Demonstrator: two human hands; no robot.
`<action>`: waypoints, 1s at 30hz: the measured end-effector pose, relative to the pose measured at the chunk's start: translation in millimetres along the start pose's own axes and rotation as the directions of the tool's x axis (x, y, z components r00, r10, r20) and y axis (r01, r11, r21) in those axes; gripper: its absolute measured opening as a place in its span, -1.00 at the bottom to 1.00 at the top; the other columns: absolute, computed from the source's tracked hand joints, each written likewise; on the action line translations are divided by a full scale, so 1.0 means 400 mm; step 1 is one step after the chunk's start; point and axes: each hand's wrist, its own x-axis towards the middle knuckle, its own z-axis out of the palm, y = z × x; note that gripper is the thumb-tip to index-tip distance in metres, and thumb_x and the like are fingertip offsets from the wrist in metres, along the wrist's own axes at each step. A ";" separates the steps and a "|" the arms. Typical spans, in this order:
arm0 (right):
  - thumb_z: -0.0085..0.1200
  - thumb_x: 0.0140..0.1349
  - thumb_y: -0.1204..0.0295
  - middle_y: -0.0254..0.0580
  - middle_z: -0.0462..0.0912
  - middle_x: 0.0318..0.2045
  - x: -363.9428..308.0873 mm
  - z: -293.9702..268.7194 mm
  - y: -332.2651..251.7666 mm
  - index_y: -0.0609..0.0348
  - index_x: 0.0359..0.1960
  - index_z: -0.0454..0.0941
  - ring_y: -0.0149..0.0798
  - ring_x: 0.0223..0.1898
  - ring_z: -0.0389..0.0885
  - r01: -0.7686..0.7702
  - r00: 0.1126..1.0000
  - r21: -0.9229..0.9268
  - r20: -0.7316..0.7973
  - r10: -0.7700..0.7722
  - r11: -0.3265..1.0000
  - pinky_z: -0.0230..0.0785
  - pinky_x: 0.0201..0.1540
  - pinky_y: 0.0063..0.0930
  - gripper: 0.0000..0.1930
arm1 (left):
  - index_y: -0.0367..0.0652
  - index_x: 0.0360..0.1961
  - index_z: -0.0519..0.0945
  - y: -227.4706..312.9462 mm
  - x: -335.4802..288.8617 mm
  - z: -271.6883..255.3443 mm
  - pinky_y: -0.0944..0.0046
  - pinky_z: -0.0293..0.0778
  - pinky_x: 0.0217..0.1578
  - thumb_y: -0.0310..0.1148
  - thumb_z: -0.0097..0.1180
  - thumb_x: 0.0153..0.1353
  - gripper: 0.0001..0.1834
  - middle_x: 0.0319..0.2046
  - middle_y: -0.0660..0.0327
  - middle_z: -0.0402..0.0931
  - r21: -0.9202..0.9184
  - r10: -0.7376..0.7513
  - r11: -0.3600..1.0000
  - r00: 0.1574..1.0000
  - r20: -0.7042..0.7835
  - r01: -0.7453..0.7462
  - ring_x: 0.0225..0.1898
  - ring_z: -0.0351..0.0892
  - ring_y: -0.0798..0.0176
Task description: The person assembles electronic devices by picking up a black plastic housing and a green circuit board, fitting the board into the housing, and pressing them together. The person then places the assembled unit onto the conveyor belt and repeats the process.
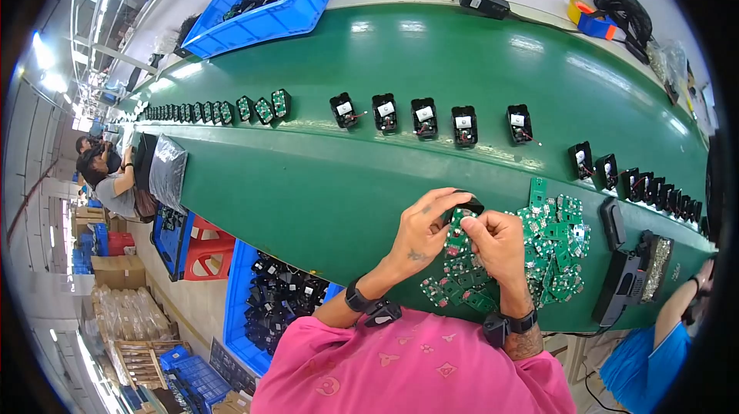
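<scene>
My left hand (419,231) grips a small black plastic housing (474,205) above the front of the green bench. A green circuit board (456,238) sits at the housing's open face, and my right hand (499,244) presses its thumb onto it. How far the board lies inside is hidden by my fingers. Beside and below my right hand spreads a heap of loose green circuit boards (556,248). Beyond my hands, several open black housings (424,118) with white parts and thin wires stand in a spaced row.
Housings with green boards (263,110) line the far left; more black housings (649,187) run right. A blue crate (296,17) stands at the back, another blue bin (240,298) by my left. A black device (616,287) lies right. Co-workers (115,183) sit left; another's arm (677,310) shows right.
</scene>
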 end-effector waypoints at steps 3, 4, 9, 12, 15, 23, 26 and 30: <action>0.20 0.30 0.44 -0.47 0.51 -0.68 -0.022 0.015 -0.022 0.27 -0.47 0.62 -0.66 -0.65 0.35 0.019 1.000 0.027 0.014 -0.019 0.999 0.15 -0.64 -0.68 -0.81 | -0.21 0.14 0.57 -0.042 -0.002 0.024 0.46 0.54 -0.39 -0.70 0.10 0.16 -0.51 0.14 0.05 0.51 -0.037 0.145 0.988 0.983 -0.116 -0.150 -0.36 0.63 0.44; 0.20 0.30 0.43 -0.47 0.50 -0.69 -0.023 0.017 -0.015 0.28 -0.47 0.61 -0.66 -0.65 0.34 0.036 0.999 -0.017 0.016 -0.036 0.999 0.14 -0.63 -0.67 -0.80 | -0.26 0.15 0.56 -0.025 -0.001 0.028 0.45 0.54 -0.34 -0.71 0.07 0.18 -0.52 0.12 0.08 0.55 -0.127 0.095 0.986 0.986 -0.137 -0.112 -0.30 0.61 0.46; 0.20 0.30 0.42 -0.49 0.45 -0.71 -0.017 0.017 -0.026 0.31 -0.48 0.60 -0.66 -0.63 0.28 0.092 0.991 -0.158 -0.084 -0.106 0.983 0.07 -0.62 -0.61 -0.77 | -0.18 0.18 0.54 0.023 -0.007 0.026 0.39 0.56 -0.13 -0.80 -0.10 0.12 -0.41 -0.03 0.05 0.61 -0.169 -0.095 0.983 0.984 -0.151 0.069 -0.06 0.63 0.34; 0.20 0.30 0.40 -0.50 0.39 -0.74 -0.012 0.025 -0.023 0.32 -0.51 0.58 -0.65 -0.64 0.21 0.122 0.981 -0.153 -0.131 -0.143 0.981 0.00 -0.63 -0.57 -0.74 | -0.20 0.21 0.51 0.028 -0.006 0.016 0.44 0.54 -0.18 -0.78 -0.08 0.15 -0.42 -0.05 0.07 0.61 -0.151 -0.170 0.977 0.979 -0.111 0.153 -0.12 0.61 0.44; 0.20 0.30 0.40 -0.38 0.42 -0.78 -0.006 0.006 -0.022 0.34 -0.50 0.58 -0.63 -0.70 0.25 0.072 0.985 -0.221 -0.135 -0.104 0.973 0.03 -0.68 -0.52 -0.74 | -0.23 0.33 0.36 0.023 -0.009 0.008 0.41 0.59 -0.33 -0.70 -0.06 0.22 -0.40 0.09 0.06 0.52 -0.447 -0.198 0.870 0.978 0.068 0.207 -0.16 0.61 0.41; 0.22 0.26 0.37 -0.26 0.46 -0.72 -0.010 0.010 -0.016 0.31 -0.35 0.59 -0.39 -0.71 0.38 0.110 0.977 -0.415 -0.120 -0.174 0.903 0.21 -0.63 -0.41 -0.79 | -0.25 0.17 0.38 0.021 -0.007 0.030 0.43 0.66 -0.49 -0.48 0.01 0.40 -0.66 -0.01 0.05 0.54 -0.462 -0.315 0.843 0.949 -0.012 0.275 -0.17 0.63 0.32; 0.17 0.29 0.39 -0.22 0.50 -0.60 -0.005 0.024 -0.002 0.27 -0.02 0.53 -0.34 -0.64 0.40 0.146 0.968 -0.372 -0.138 -0.210 0.917 0.29 -0.54 -0.39 -0.71 | -0.24 0.17 0.37 0.019 -0.004 0.040 0.41 0.70 -0.45 -0.46 -0.01 0.41 -0.67 -0.02 0.05 0.55 -0.427 -0.319 0.860 0.947 -0.025 0.279 -0.14 0.63 0.31; 0.01 0.34 0.48 -0.13 0.52 -0.43 0.002 0.013 -0.003 0.13 0.39 0.27 -0.29 -0.47 0.48 0.220 0.973 -0.314 0.000 -0.232 0.923 0.39 -0.33 -0.38 -0.44 | -0.25 0.19 0.39 0.016 0.000 0.031 0.38 0.71 -0.41 -0.41 -0.02 0.42 -0.65 0.01 0.04 0.55 -0.372 -0.354 0.865 0.935 0.021 0.336 -0.10 0.63 0.29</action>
